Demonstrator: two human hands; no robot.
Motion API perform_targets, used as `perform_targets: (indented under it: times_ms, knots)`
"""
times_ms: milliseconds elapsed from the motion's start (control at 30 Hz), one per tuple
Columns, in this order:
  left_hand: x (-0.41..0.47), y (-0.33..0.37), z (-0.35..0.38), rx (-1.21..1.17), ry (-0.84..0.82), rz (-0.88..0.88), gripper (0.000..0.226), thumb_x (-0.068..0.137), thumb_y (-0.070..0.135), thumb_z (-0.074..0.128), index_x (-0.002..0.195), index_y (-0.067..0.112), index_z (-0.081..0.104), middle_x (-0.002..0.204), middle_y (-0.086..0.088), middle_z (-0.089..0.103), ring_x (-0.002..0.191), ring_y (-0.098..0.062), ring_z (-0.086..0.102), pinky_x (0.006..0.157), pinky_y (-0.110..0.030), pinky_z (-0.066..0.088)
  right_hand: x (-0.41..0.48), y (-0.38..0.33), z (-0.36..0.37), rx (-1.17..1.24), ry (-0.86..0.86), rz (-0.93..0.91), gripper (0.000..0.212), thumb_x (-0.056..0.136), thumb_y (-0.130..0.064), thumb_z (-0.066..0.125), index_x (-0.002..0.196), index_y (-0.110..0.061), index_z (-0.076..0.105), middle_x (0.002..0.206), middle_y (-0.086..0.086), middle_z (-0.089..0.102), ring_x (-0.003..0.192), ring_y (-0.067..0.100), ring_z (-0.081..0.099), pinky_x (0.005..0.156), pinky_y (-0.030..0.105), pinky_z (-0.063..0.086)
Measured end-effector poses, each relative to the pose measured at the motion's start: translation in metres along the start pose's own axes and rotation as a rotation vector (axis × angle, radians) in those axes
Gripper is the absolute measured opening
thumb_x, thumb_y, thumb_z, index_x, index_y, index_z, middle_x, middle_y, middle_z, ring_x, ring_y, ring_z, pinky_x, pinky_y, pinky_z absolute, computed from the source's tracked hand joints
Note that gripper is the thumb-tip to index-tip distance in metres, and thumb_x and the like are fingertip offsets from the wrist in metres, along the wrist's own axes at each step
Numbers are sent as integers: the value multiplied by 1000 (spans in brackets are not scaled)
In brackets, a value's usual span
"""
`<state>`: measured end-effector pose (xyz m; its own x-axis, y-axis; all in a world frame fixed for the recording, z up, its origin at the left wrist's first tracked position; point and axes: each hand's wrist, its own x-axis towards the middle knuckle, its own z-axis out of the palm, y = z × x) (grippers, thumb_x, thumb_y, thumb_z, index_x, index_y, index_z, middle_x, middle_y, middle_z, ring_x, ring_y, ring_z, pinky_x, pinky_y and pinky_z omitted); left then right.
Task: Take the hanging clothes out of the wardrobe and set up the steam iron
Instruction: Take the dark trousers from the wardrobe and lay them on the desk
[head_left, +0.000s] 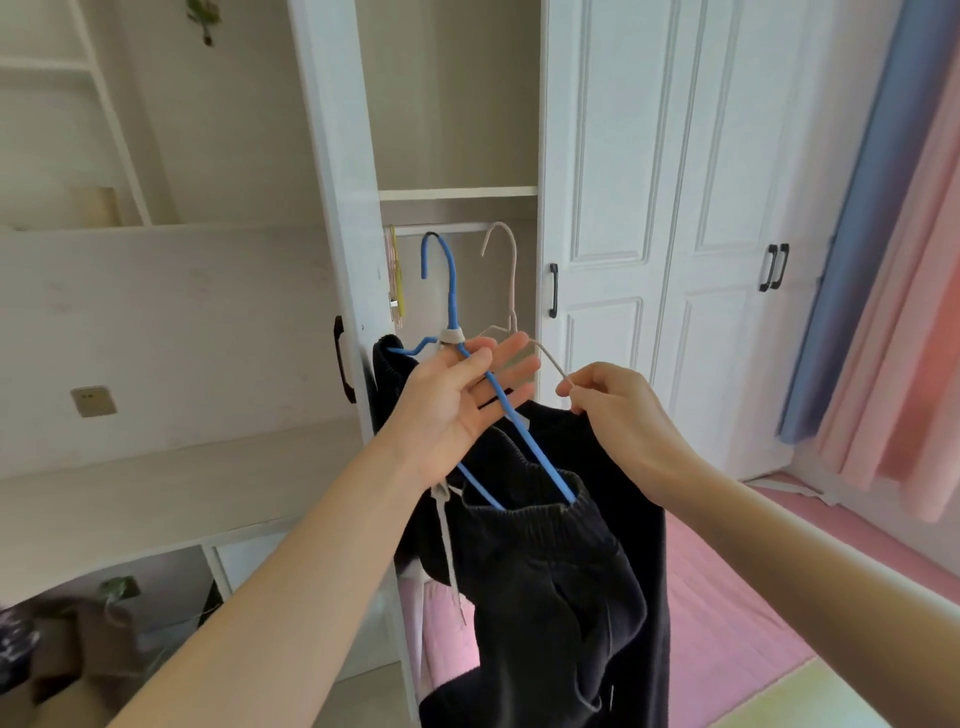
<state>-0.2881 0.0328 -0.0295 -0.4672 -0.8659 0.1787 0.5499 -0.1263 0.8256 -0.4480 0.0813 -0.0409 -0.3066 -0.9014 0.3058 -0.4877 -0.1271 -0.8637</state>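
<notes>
Dark trousers (545, 571) hang from a blue hanger (452, 291) and a beige hanger (513, 280), with both hooks up near the rail of the open wardrobe (332, 156). The left hand (457, 400) is spread, fingers nearly straight, and the blue wire lies across them. The right hand (618, 415) pinches the beige wire. Both hooks should probably be lifted clear before drawing back, keeping the cloth off the door edge. No writing is legible.

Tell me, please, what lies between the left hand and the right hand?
The head view shows the beige hanger bridging the gap from the left hand to the right hand, which pinches it; black clothes hang just below.
</notes>
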Motion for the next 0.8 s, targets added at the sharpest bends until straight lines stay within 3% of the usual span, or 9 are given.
perform_targets:
  times_ms: [167, 333, 533, 800]
  knots:
    - [-42, -8, 23, -1, 84, 96, 13, 99, 7, 43, 94, 8, 55, 114, -13, 69, 99, -29, 69, 74, -38, 59, -21, -2, -18, -4, -113, -90, 22, 95, -15, 46, 88, -17, 67, 73, -2, 56, 56, 9, 44, 51, 19, 34]
    - [-76, -13, 47, 25, 152, 213, 12, 99, 8, 44, 94, 7, 55, 111, -12, 70, 97, -28, 70, 76, -38, 59, -36, -10, -26, 25, -179, -176, 29, 92, -16, 51, 66, -24, 59, 61, -7, 51, 51, 5, 41, 53, 18, 30]
    - [-101, -2, 48, 42, 270, 313, 11, 99, 9, 43, 100, 6, 54, 110, -11, 71, 95, -27, 71, 75, -37, 60, -47, -28, -24, 23, -227, -229, 28, 94, -16, 50, 70, -22, 63, 65, -4, 54, 52, 7, 40, 52, 17, 31]
    - [-138, 21, 7, 230, 456, 400, 9, 98, 13, 47, 101, 7, 53, 111, -2, 72, 101, -22, 69, 94, -42, 51, -66, -66, 16, 60, -301, -306, 35, 94, -16, 51, 61, -26, 58, 66, -3, 59, 46, 1, 40, 47, 12, 32]
